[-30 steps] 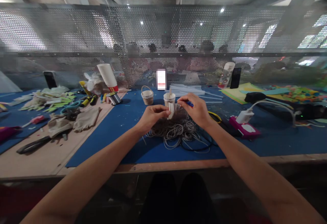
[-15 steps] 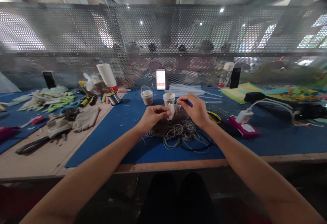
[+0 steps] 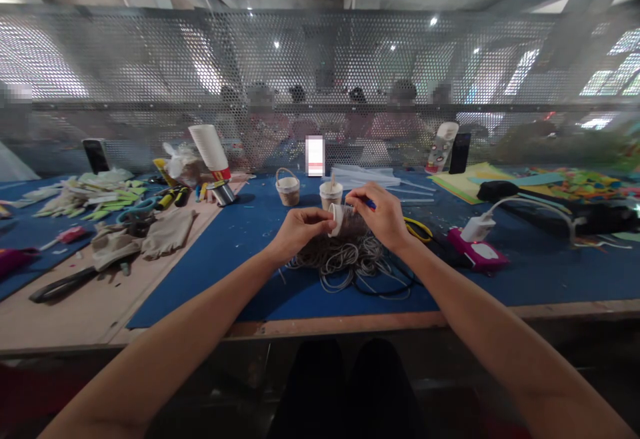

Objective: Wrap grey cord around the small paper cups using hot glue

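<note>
A paper cup lies on its side between my hands, its white rim facing left and grey cord around its body. My left hand pinches the rim between thumb and fingers. On the cup's other side my right hand is closed at its far end, with a small blue item showing by the fingers; what it grips is too small to make out. Below the cup lies a tangle of grey cord. Just behind stand a cord-wrapped cup with a stick in it and a small handled basket.
Stacked white cups lean at the back left, near gloves, scissors and fabric strips. Yellow-handled pliers and a magenta box with a charger lie right. A perforated screen stands behind.
</note>
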